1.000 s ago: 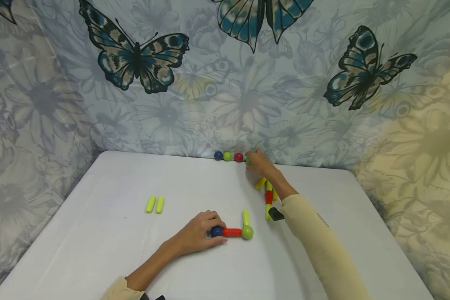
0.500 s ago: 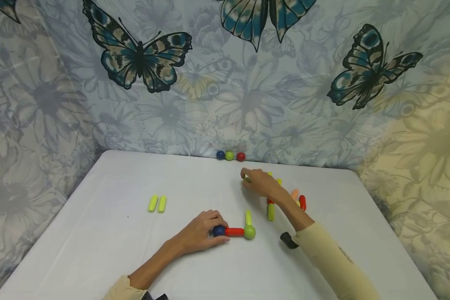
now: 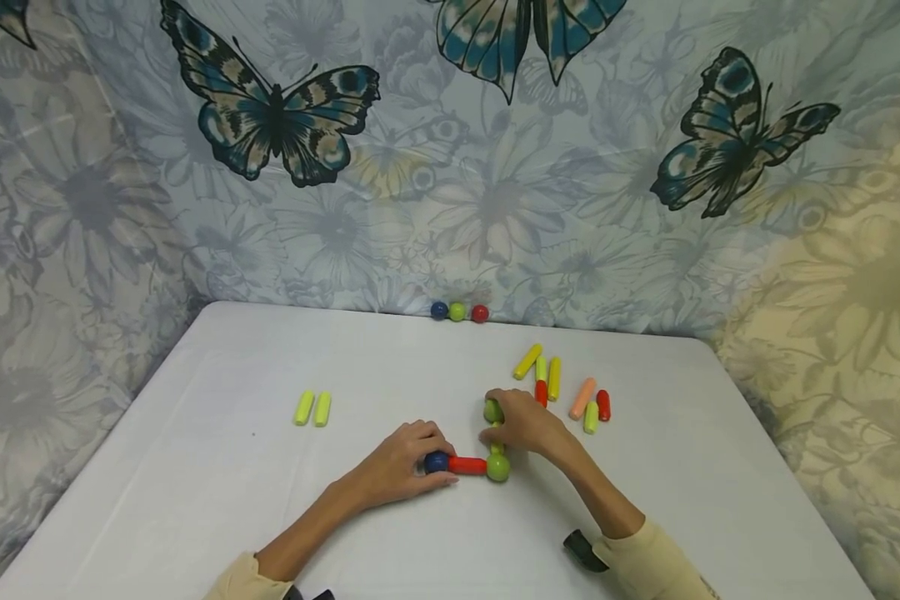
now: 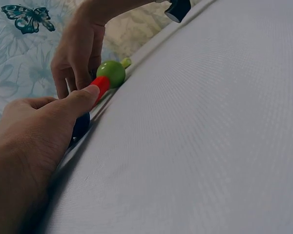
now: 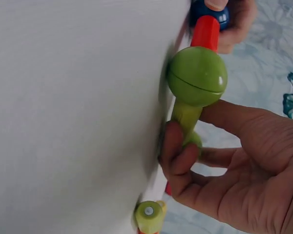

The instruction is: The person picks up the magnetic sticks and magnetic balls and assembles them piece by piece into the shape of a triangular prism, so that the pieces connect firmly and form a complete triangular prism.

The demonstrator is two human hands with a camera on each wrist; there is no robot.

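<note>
My left hand (image 3: pixel 405 462) grips a dark blue ball (image 3: pixel 436 463) joined to a red stick (image 3: pixel 467 466). A green ball (image 3: pixel 498 467) sits on that stick's other end, and from it a yellow-green stick (image 5: pixel 186 117) points away from me. My right hand (image 3: pixel 528 421) holds a second green ball (image 3: pixel 492 410) at this stick's far end, with fingers also beside the stick. In the right wrist view that second ball is mostly hidden behind the fingers; whether it touches the stick I cannot tell.
Blue, green and red balls (image 3: pixel 480 313) line the table's back edge. Several loose sticks lie beyond my right hand, among them a yellow one (image 3: pixel 554 379), an orange one (image 3: pixel 582 398) and a red one (image 3: pixel 604 406). Two yellow-green sticks (image 3: pixel 322 409) lie at left.
My right hand has taken a green ball from the row at the back and brought it toward me to the yellow-green stick. The left hand has stayed on the blue ball.
</note>
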